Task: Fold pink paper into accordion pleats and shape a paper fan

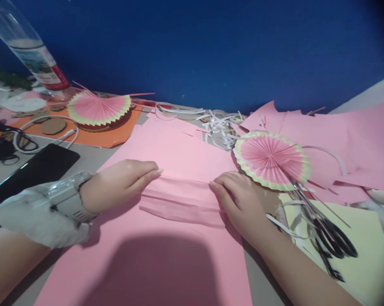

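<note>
A strip of pleated pink paper lies crosswise between my hands, over larger pink sheets. My left hand pinches its far left corner, thumb and fingers pressed together. At its far right corner, my right hand is closed on the same paper, fingers curled. Several creases run across the strip, and its near edge lifts slightly in a wavy line. A grey device with a white cloth band is strapped to my left wrist.
Pleated pink paper fans with yellow-green rims stand left and right. Black-handled scissors lie on yellow paper. White paper shreds are heaped at the back. A phone, cable and plastic bottle are on the left.
</note>
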### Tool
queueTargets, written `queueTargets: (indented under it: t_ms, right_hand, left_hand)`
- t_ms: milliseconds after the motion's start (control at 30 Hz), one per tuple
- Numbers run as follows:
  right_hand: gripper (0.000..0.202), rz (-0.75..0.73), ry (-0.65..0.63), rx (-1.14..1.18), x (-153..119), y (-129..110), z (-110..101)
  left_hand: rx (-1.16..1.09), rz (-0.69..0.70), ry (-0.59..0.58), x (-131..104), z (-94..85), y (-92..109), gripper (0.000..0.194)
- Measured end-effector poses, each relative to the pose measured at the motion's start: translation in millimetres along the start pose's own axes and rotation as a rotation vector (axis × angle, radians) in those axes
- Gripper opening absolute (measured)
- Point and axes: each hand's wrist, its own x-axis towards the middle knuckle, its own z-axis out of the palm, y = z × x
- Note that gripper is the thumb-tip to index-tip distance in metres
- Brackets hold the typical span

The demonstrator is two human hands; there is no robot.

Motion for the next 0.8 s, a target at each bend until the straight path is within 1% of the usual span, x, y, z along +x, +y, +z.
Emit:
queueTargets:
  t_ms: [200, 300, 367, 433, 533, 600, 733, 800]
  right_hand:
    - [0.026, 0.006, -0.018, -0.045, -0.7, 0.1, -1.0]
    - [0.022, -0.020, -0.039, -0.113, 0.3, -2.6, -2.5]
    - [0.020, -0.054, -0.080, -0.146, 0.7, -7.3, -3.7]
    - [0.019, -0.090, -0.155, -0.148, 0.2, -14.0, -4.9]
    - [0.023, -0.143, -0.291, -0.102, -1.8, -23.6, -5.9]
    - [0.027, -0.166, -0.347, -0.093, -2.8, -27.4, -5.9]
    - [0.030, -0.198, -0.385, -0.131, -2.6, -28.9, -5.0]
    - [0.031, -0.212, -0.389, -0.140, -2.2, -28.6, -4.5]
  left_hand:
    - [-0.016, -0.008, 0.023, -0.6, 0.0, 1.9, 0.033]
    - [-0.052, -0.013, 0.005, -0.4, 2.7, 4.6, 0.032]
    - [-0.055, 0.014, -0.013, -0.4, 6.8, 8.2, 0.032]
    - [-0.042, 0.058, -0.025, -0.9, 12.8, 13.0, 0.031]
    - [-0.014, 0.105, -0.036, -2.3, 23.6, 19.3, 0.030]
    - [-0.014, 0.132, -0.023, -2.6, 29.9, 20.8, 0.030]
    - [-0.102, 0.228, -0.043, 0.4, 36.4, 19.5, 0.026]
    - [-0.158, 0.244, -0.038, 2.4, 37.2, 19.4, 0.024]
